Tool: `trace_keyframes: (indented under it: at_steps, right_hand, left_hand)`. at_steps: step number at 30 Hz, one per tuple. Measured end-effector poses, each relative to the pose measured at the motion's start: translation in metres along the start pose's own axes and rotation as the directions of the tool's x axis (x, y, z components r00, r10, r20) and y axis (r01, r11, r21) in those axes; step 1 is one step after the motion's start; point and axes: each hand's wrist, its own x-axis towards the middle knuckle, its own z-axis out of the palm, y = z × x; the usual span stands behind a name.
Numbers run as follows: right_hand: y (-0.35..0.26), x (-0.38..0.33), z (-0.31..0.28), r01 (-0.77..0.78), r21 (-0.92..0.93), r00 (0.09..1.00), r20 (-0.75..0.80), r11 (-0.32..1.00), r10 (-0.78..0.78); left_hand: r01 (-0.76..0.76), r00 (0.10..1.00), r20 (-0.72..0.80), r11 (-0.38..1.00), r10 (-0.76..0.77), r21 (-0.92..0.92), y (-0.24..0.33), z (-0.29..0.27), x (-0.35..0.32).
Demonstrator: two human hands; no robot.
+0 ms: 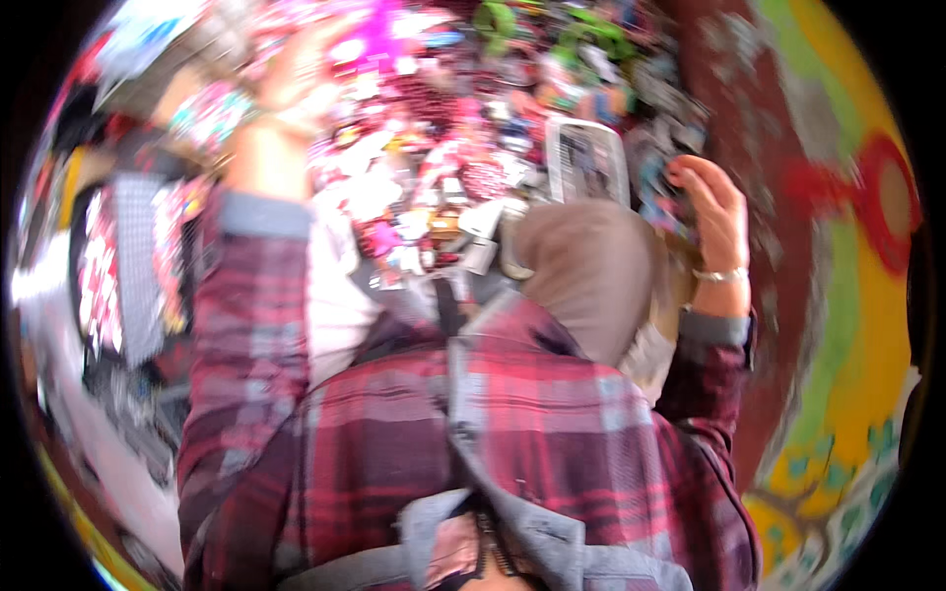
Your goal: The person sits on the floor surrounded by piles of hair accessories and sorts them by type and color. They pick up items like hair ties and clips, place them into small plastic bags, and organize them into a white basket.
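Note:
My left hand (pixel 296 84) reaches forward over a pile of small colourful items (pixel 458 163), mostly pink, red and white. Motion smears its fingers, so whether it holds anything is unclear. A bright magenta piece (pixel 379 34) lies just beyond it, to the right. Off to the right, my right hand (pixel 717 212) hovers by the pile's edge, with a bracelet at the wrist. Its fingers are curled toward the thumb; anything between them is too small or blurred to name. Left of that hand stands a white-rimmed plastic basket (pixel 623 163).
Green loops (pixel 596 39) lie at the far side of the pile. On the right are a worn dark-red strip (pixel 754 197), a yellow and green painted surface (pixel 852 325) and a red round object (pixel 887 202). Folded patterned cloth (pixel 138 266) is at the left. My bent knee (pixel 586 266) borders the pile.

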Motion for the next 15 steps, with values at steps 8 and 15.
trace_keyframes:
  at_steps: [8, 15]
  right_hand:
    - [0.13, -0.131, -0.179, -0.372, -0.041, 0.882, -0.326, 0.927, 0.34]
    - [0.261, -0.278, -0.207, -0.515, 0.355, 0.656, -0.423, 0.78, 0.625]
  left_hand:
    - [0.148, 0.987, -0.096, 0.962, -0.128, 0.232, -0.002, -0.061, 0.015]
    - [0.349, 0.931, -0.235, 0.866, -0.278, 0.359, -0.087, -0.027, -0.011]
